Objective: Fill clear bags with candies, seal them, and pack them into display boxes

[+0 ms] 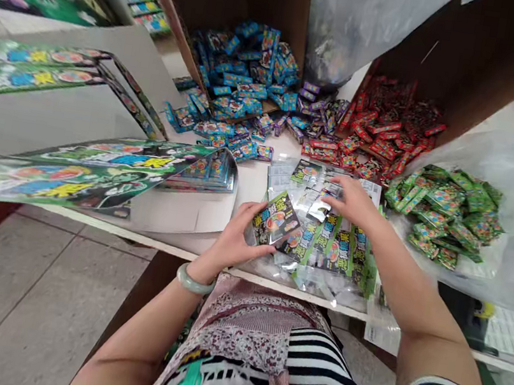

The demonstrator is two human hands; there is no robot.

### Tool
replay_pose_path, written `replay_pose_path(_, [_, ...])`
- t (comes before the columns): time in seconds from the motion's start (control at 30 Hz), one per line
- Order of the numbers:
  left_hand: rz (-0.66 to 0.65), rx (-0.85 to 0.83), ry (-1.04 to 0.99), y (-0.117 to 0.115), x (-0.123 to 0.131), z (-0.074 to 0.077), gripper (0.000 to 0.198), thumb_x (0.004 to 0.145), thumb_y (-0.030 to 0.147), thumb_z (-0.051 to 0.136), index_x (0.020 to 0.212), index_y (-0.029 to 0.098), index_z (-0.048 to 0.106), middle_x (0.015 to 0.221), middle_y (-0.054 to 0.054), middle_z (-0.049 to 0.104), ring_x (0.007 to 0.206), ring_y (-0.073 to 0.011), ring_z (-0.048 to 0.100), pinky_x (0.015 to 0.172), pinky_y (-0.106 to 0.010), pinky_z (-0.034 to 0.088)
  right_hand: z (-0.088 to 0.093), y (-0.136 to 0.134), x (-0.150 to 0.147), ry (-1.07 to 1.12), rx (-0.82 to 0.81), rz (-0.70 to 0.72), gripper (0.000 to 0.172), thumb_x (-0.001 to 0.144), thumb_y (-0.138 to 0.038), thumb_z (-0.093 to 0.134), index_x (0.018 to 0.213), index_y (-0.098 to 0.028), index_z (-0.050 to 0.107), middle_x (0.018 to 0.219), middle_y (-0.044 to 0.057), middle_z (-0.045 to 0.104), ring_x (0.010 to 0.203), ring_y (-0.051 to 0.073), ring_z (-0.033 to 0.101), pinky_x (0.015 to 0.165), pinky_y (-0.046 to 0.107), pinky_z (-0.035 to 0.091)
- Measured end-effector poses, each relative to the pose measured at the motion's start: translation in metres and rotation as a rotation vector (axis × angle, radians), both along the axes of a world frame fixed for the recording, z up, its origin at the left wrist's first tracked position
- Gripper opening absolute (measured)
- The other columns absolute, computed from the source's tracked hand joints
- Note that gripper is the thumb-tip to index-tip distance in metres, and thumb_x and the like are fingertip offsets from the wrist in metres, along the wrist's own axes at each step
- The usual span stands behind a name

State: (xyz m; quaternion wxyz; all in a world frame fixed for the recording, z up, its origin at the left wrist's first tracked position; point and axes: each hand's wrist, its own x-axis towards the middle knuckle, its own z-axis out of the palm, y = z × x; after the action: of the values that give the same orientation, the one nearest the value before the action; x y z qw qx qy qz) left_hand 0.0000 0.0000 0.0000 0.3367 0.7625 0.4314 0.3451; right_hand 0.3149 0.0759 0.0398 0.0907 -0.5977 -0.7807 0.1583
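Left hand (233, 245) grips a printed card packet (276, 219) between thumb and curled fingers, holding it at the near edge of a spread of green-edged packets (326, 249). Right hand (349, 201) sits further in, fingers half open, tips at shiny packets (318, 206); can't tell if it has hold. Blue heap (237, 80), red heap (383, 124) and green heap (447, 214) lie beyond.

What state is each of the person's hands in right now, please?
Left hand: closed, holding a glossy black-and-green printed packet.
Right hand: open, fingers spread, holding nothing visible.
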Motion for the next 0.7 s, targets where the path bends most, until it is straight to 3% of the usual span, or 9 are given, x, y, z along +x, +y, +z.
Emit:
replay_pose_path(0.1, [-0.001, -0.013, 0.009, 0.003, 0.005, 0.001, 0.091, 0.071, 0.064, 0.08, 0.146, 0.024, 0.046, 0.136, -0.013, 0.053, 0.13, -0.0344, 0.054, 0.114, -0.055, 0.045, -0.013, -0.023, -0.002, -0.042, -0.007, 0.034, 0.067, 0.078, -0.047, 0.077, 0.134, -0.018, 0.057, 0.14, 0.019, 0.059, 0.133, 0.042, 0.051, 0.108, 0.06, 0.042])
replay_pose_path(0.17, [-0.01, -0.003, 0.028, 0.004, 0.008, 0.002, 0.091, 0.072, 0.061, 0.081, 0.147, 0.024, 0.046, 0.135, -0.013, 0.053, 0.129, -0.0345, 0.054, 0.113, -0.056, 0.045, -0.011, -0.036, 0.0, 0.0, 0.04, 0.03, 0.067, 0.076, -0.041, 0.077, 0.135, -0.017, 0.057, 0.139, 0.019, 0.06, 0.132, 0.041, 0.052, 0.109, 0.06, 0.042])
replay_pose_path(0.27, [-0.041, 0.041, 0.08, 0.001, 0.011, 0.002, 0.092, 0.073, 0.056, 0.082, 0.149, 0.023, 0.042, 0.135, -0.014, 0.051, 0.129, -0.0342, 0.054, 0.113, -0.057, 0.045, 0.013, -0.05, 0.01, 0.159, 0.122, 0.068, 0.064, 0.079, -0.038, 0.072, 0.138, -0.02, 0.056, 0.143, 0.015, 0.058, 0.134, 0.037, 0.052, 0.114, 0.057, 0.04])
replay_pose_path(0.43, [-0.154, 0.155, 0.14, -0.004, 0.014, 0.002, 0.097, 0.074, 0.054, 0.082, 0.154, 0.023, 0.035, 0.14, -0.016, 0.047, 0.132, -0.0348, 0.05, 0.115, -0.056, 0.043, 0.055, -0.072, 0.018, 0.186, -0.058, 0.426, 0.068, 0.08, -0.041, 0.072, 0.144, -0.03, 0.055, 0.152, 0.008, 0.052, 0.14, 0.033, 0.048, 0.117, 0.054, 0.039])
replay_pose_path(0.7, [-0.271, 0.19, 0.151, -0.005, 0.013, 0.002, 0.097, 0.077, 0.052, 0.08, 0.156, 0.024, 0.031, 0.141, -0.017, 0.046, 0.132, -0.036, 0.05, 0.113, -0.057, 0.045, 0.07, -0.082, 0.011, 0.128, -0.103, 0.564, 0.063, 0.079, -0.034, 0.071, 0.141, -0.027, 0.061, 0.147, 0.01, 0.055, 0.132, 0.032, 0.055, 0.113, 0.048, 0.044])
